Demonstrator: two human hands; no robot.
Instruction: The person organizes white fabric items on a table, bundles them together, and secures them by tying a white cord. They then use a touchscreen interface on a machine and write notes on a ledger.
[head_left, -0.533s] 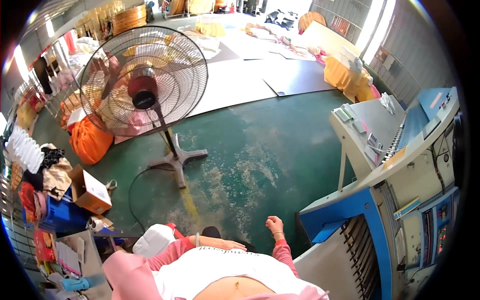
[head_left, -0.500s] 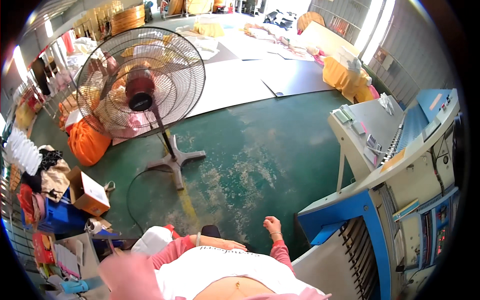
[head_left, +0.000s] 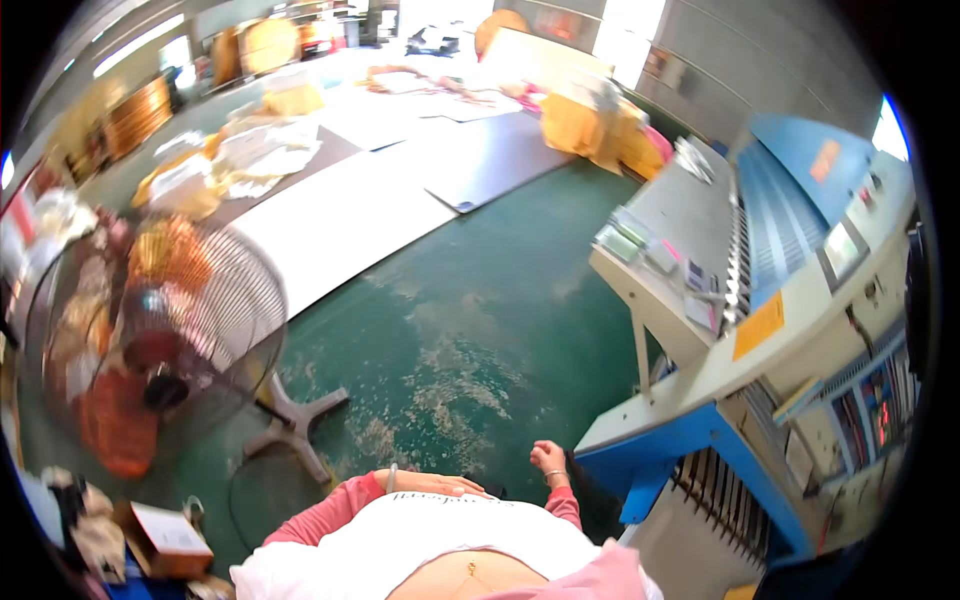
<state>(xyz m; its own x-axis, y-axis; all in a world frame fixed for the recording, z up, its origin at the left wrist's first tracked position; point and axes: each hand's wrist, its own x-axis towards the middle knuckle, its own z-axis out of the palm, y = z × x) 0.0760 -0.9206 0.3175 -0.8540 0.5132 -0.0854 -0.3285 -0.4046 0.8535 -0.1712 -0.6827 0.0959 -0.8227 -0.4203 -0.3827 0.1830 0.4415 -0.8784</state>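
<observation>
My left hand [head_left: 438,484] lies flat across the front of my white shirt [head_left: 480,530], fingers stretched out and holding nothing that I can see. A light bracelet circles that wrist. To its right, my right hand [head_left: 548,457] hangs over the green floor [head_left: 440,330] with its fingers curled in; nothing shows in them. Closest to this hand is the blue and cream frame of a large machine [head_left: 650,450], apart from it. A pedestal fan [head_left: 160,340] with a round wire guard stands at the left, its picture blurred.
Small packs and a calculator-like device lie on the machine's grey table [head_left: 670,210]. White and grey boards [head_left: 340,220] cover the far floor, with heaped cloth [head_left: 250,160] on them. Orange bundles [head_left: 120,420] sit behind the fan. An open cardboard box [head_left: 165,540] stands at the lower left.
My view has turned to the right: the fan and box now sit farther left and the machine shows more fully. My left hand stays on the shirt; my right hand stays curled.
</observation>
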